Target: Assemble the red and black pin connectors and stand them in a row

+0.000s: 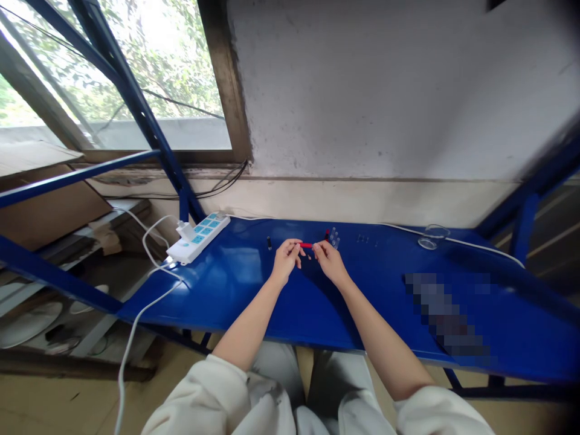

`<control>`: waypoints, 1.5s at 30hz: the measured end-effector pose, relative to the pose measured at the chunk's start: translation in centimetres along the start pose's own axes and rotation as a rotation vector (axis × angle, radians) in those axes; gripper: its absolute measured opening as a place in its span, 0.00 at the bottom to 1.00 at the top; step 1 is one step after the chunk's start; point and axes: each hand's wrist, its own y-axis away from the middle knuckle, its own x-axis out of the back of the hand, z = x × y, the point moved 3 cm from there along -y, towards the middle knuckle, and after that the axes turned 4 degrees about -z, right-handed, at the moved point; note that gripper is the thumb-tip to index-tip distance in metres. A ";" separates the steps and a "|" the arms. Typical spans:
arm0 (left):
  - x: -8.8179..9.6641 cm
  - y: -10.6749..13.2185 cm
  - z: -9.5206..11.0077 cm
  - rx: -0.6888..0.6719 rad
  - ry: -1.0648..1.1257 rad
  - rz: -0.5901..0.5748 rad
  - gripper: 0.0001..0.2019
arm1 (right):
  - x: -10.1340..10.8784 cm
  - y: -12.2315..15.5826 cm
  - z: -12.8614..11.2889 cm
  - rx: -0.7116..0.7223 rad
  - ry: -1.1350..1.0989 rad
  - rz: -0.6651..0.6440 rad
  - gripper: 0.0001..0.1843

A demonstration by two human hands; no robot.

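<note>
A slim red tube (306, 245) is held level above the blue table (235, 296), one end in each hand. My left hand (285, 260) is closed on its left end, with fingertips and thumb pinched together. The right end is gripped in the same way by my right hand (330, 260). Just behind the right hand lie a small red-and-black piece (327, 234) and several clear plastic pieces (335, 237). A small black cylinder with a pale end (269, 243) stands or lies left of the left hand.
A white power strip (199, 238) with a plugged-in adapter (185, 231) sits at the table's left. Its white cable (131, 338) hangs over the edge. Small clear bits (362, 238) and a clear round container (428, 241) lie to the right, near a pixelated dark object (444, 314).
</note>
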 end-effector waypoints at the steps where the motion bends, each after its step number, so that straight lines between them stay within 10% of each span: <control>1: 0.1 0.0 0.0 -0.001 0.002 0.009 0.16 | 0.0 0.0 0.0 0.011 -0.007 -0.005 0.17; 12: 0.2 0.0 0.0 0.045 0.084 -0.056 0.20 | 0.2 -0.1 -0.1 0.094 0.082 0.004 0.13; 21: 0.9 -0.2 0.2 -0.026 0.062 0.117 0.16 | 0.6 0.1 -0.6 0.197 0.379 -0.065 0.07; 25: 0.9 -0.2 0.3 -0.068 -0.001 0.229 0.15 | 2.4 0.1 -0.1 0.027 0.402 -0.083 0.04; 32: -3.7 -1.7 -1.0 -0.065 -0.482 -0.068 0.10 | 6.5 1.1 2.5 -0.320 0.464 0.023 0.04; 45: -5.6 -3.4 -2.9 -0.038 -0.962 0.013 0.05 | 5.0 0.6 4.3 -0.362 0.651 0.062 0.07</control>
